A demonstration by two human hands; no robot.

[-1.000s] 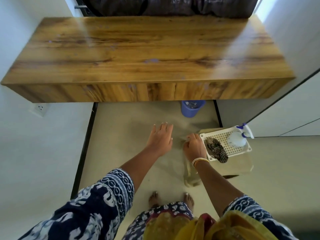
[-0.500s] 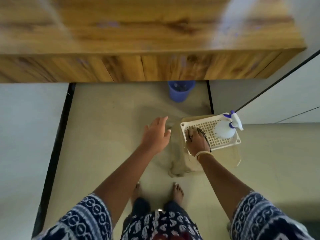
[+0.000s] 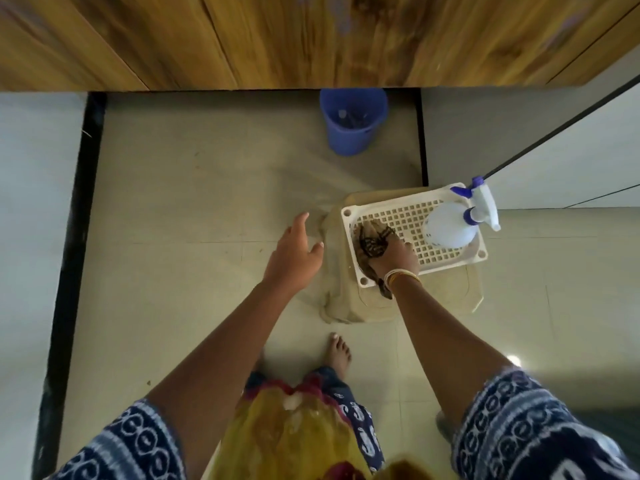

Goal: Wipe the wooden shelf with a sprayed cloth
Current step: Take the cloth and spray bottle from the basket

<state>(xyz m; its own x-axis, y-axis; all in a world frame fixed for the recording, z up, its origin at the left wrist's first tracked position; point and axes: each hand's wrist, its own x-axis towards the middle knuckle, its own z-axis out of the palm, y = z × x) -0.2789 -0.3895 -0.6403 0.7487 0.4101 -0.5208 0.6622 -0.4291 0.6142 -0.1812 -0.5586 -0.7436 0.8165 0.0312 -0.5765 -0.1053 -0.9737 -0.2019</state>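
**Patterned cloth gripped, bottle close by**

Dark cloth (image 3: 372, 242) lies in the tray (image 3: 415, 216), with the right hand (image 3: 393, 256) closing its fingers on it. The left hand (image 3: 294, 256) hovers spread, holding nothing. The shelf (image 3: 311, 39) sits overhead. Lifting carelessly could knock the bottle (image 3: 450, 228) or drag the tray off the stool (image 3: 346, 292).
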